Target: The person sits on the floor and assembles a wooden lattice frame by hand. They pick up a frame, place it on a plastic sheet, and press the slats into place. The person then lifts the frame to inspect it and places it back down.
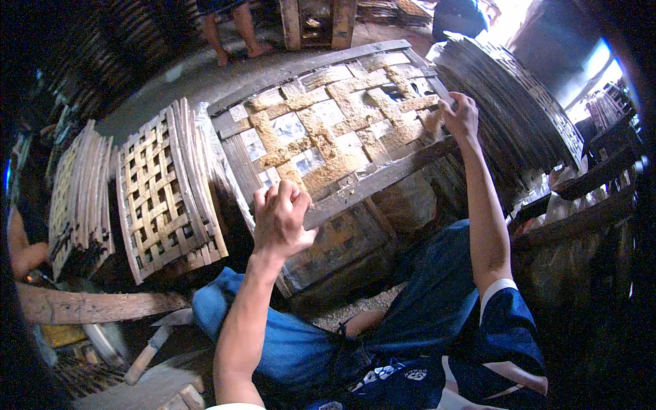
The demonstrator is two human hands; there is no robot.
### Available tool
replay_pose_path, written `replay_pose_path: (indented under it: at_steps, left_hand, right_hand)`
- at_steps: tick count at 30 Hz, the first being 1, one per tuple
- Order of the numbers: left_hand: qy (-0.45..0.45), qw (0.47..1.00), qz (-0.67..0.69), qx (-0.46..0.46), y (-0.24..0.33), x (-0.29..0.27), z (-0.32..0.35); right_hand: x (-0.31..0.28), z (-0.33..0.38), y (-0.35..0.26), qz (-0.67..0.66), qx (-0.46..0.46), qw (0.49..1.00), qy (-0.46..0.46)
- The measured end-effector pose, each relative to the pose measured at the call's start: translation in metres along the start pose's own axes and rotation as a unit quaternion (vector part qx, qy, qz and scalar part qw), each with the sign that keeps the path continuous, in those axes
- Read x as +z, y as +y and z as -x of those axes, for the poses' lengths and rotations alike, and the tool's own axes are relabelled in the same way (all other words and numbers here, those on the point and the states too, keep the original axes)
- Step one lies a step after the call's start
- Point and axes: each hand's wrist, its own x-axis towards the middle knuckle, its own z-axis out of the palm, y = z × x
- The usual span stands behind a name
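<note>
In front of me lies a rectangular wooden frame [383, 174] around a wide-strip woven lattice panel [321, 137]. Tan, crumbly sawdust-like material covers much of the weave, and pale printed pieces [288, 127] show through its square gaps. My left hand [280, 215] is at the frame's near left corner, fingers curled down and thumb to the side; its fingertips are hidden. At the frame's right end, my right hand [461, 117] has bent fingers closed at the edge. Tan crumbs blur beside it. What lies between the fingers of either hand cannot be made out.
Stacks of woven lattice panels [154, 184] stand to the left; a tall dark stack [499, 109] rises on the right. A wooden beam [102, 305] and a wooden-handled blade [147, 355] lie at lower left. Another person's legs [234, 34] stand beyond, and another's hand [27, 260] shows far left.
</note>
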Motion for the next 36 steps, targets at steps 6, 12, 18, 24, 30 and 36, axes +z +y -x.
replay_pose_path:
  at_steps: [6, 12, 18, 24, 30, 36]
  left_hand:
    - [0.017, 0.999, -0.034, 0.003, -0.001, 0.001, 0.003]
    - [0.025, 0.999, -0.033, 0.005, -0.004, 0.001, 0.003]
    - [0.005, 0.999, -0.053, 0.004, -0.008, 0.001, 0.006]
    - [-0.007, 0.999, -0.042, -0.006, -0.007, -0.002, 0.005]
    - [-0.001, 1.000, -0.029, 0.000, -0.007, -0.004, 0.004]
    - [-0.040, 0.999, -0.021, -0.001, -0.009, -0.007, 0.004]
  right_hand:
    - [-0.012, 0.026, -0.062, 0.007, -0.145, 0.989, -0.013]
    - [-0.025, 0.047, -0.124, -0.062, -0.323, 0.943, -0.058]
    - [-0.030, 0.056, -0.158, -0.024, -0.384, 0.913, -0.133]
    - [-0.017, 0.050, -0.146, -0.073, -0.391, 0.908, -0.133]
    - [-0.019, 0.050, -0.153, -0.106, -0.401, 0.898, -0.150]
    - [-0.017, 0.049, -0.153, -0.120, -0.391, 0.898, -0.159]
